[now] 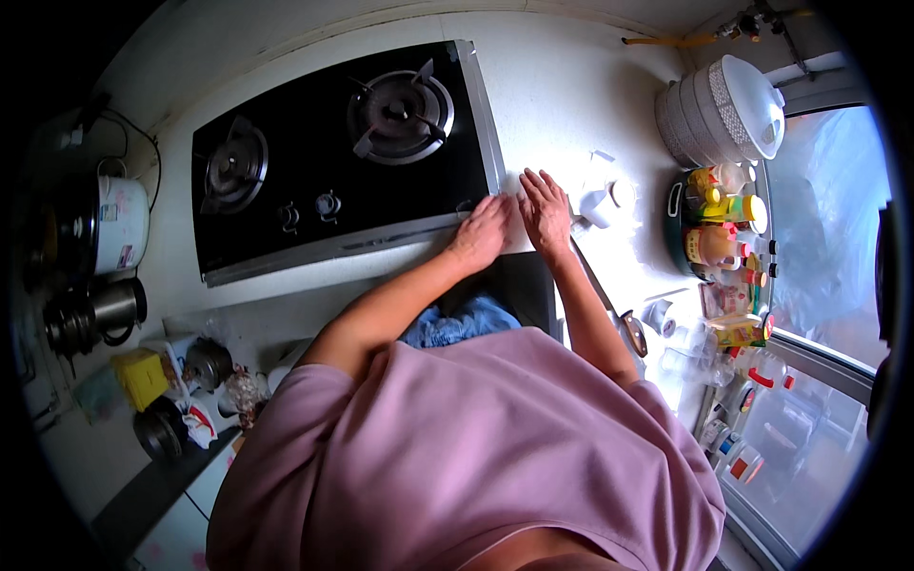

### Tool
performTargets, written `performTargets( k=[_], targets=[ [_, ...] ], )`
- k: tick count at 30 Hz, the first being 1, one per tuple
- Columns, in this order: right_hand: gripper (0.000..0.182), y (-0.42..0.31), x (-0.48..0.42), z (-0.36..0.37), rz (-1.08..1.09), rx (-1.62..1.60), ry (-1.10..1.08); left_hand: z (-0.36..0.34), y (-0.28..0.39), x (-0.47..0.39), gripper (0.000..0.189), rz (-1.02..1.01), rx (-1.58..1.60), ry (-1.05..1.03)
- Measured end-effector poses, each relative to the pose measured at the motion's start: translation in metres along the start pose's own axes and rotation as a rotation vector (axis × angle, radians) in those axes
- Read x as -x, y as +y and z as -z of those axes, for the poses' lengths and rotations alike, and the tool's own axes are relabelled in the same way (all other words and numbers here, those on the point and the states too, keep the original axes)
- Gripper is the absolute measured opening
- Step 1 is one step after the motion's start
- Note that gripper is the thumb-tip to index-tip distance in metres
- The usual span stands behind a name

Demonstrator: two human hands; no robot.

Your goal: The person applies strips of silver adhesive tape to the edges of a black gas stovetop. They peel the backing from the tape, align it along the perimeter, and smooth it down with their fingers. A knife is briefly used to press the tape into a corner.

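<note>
My left hand (480, 232) lies at the front right corner of a black two-burner gas hob (307, 171), its fingers over the taped edge strip. Beside it, my right hand (546, 214) rests palm down on the white countertop (571, 93), fingers stretched forward, with a small gap between the hands. Neither hand visibly holds anything. A white cup (601, 207) stands just right of my right hand. A kitchen knife with a riveted brown handle (633, 333) lies to the right of my right forearm, its blade partly hidden by the arm.
Stacked pale baskets (703, 114) stand at the back right. Below them a dark green basket (676, 228) holds several sauce bottles by the window. Clear plastic containers (689, 350) lie nearer. To the left are a white pot (123, 225), a metal kettle (118, 310) and a yellow box (139, 378).
</note>
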State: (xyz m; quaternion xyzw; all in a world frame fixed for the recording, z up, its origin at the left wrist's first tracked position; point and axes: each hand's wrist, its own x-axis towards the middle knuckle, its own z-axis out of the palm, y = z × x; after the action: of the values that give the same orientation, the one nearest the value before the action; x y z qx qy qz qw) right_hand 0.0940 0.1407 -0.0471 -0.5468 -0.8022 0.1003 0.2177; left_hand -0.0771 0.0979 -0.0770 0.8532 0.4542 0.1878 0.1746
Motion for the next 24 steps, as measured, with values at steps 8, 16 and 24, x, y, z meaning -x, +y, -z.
performTargets(
  k=[8,16,24],
  targets=[
    [0.059,-0.02,-0.095,-0.052,0.062,0.169,-0.112,0.005,-0.011,0.013,0.075,-0.038,0.128,-0.051],
    [0.072,-0.009,-0.18,-0.079,0.073,0.278,-0.142,0.026,-0.008,0.009,0.08,-0.041,0.063,-0.076],
    [0.076,-0.004,-0.25,-0.101,0.064,0.327,-0.109,0.025,-0.007,0.004,0.074,-0.008,0.09,-0.112]
  ],
)
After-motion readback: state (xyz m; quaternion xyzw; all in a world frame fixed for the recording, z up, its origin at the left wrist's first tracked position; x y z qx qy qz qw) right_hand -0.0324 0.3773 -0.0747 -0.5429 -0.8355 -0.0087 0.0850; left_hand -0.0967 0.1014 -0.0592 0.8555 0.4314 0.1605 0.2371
